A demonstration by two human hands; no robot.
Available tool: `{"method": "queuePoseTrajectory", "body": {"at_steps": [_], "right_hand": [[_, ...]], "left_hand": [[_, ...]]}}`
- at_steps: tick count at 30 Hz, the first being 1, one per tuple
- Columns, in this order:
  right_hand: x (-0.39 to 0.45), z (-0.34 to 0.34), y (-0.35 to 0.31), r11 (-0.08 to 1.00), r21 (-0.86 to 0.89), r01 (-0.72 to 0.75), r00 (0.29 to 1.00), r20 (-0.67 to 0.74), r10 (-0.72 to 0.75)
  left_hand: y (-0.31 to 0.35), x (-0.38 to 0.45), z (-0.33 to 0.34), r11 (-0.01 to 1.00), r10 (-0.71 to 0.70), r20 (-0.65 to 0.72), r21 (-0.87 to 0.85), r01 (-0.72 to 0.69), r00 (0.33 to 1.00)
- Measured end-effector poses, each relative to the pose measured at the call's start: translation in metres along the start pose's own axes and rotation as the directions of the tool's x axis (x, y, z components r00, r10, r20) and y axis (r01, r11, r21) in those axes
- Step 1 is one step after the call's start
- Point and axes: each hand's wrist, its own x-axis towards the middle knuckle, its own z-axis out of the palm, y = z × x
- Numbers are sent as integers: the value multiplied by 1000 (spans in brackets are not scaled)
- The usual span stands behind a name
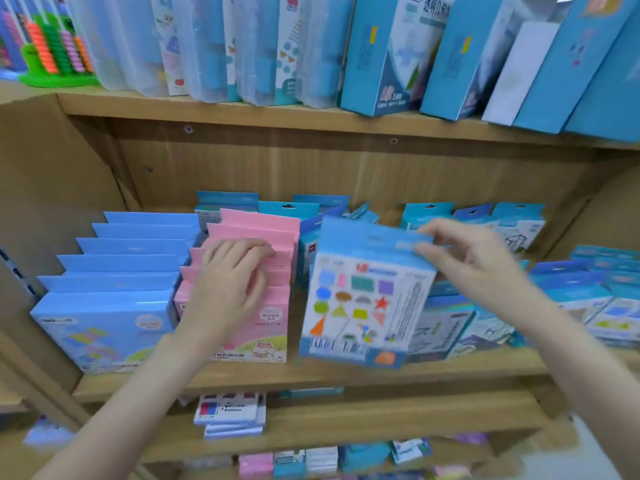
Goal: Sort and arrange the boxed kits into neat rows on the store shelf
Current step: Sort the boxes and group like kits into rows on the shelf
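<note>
Blue kit [363,296] pinched at top edge by right hand [464,258]; left hand [232,275] flat on pink boxes [256,237].

Your left hand [232,278] & right hand [474,258] are bare: no gloves, rings or watch in view. Both forearms bare up to frame edge, no sleeves showing. Nails short, unpainted as far as blur allows.
</note>
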Motion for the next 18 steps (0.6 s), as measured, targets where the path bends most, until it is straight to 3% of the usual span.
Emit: {"method": "queuePoseTrajectory", "body": {"at_steps": [3,6,9,11,13,16,18], "right_hand": [[-6,40,18,966,-234,113,994,37,-107],[-16,71,36,846,-505,172,982,18,-189],[-18,77,48,731,-660,173,972,-6,-235],[-16,74,51,674,-713,192,971,39,-234],[-12,66,50,678,-702,217,974,104,-203],[11,43,44,884,-435,168,970,232,-71],[43,29,51,912,-380,154,975,210,-77]], "left_hand": [[4,2,-1,997,-54,-8,-57,53,999],[8,2,-4,989,-87,23,-114,89,996],[15,-1,-2,996,82,179,-48,-74,980],[21,0,7,978,176,328,45,-202,928],[24,5,14,962,190,401,107,-252,896],[25,12,18,953,182,435,143,-267,882],[25,14,18,939,203,453,160,-303,868]]}}
